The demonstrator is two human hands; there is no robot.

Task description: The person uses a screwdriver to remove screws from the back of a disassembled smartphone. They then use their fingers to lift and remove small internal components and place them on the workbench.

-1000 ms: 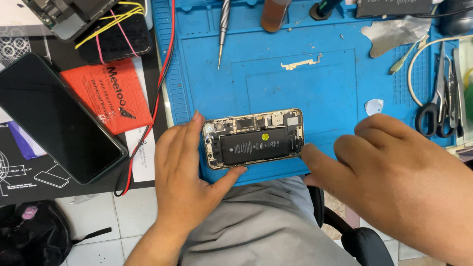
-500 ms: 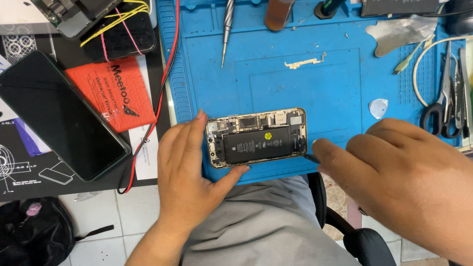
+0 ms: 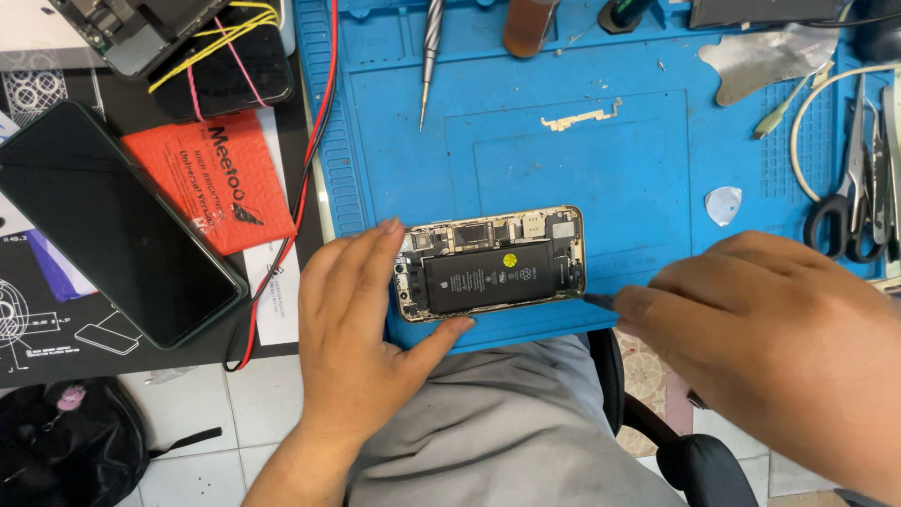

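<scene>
Phone (image 3: 490,263) lay opened on blue mat (image 3: 610,150) near front edge; screen already off, black battery and boards exposed, still seated. Left hand (image 3: 361,329) braced phone's left end, fingers spread, thumb below. Right hand (image 3: 770,329) closed round thin dark tool (image 3: 601,301), tip at phone's lower right corner

My left hand (image 3: 361,324) lies flat, palm down, fingers together and pointing up and to the right, the thumb stretched out to the right below them (forearm running off the bottom edge). My right hand (image 3: 779,352) comes in from the right, knuckles up, fingers curled into a closed pinch grip at its left tip; what they pinch is mostly hidden.
</scene>
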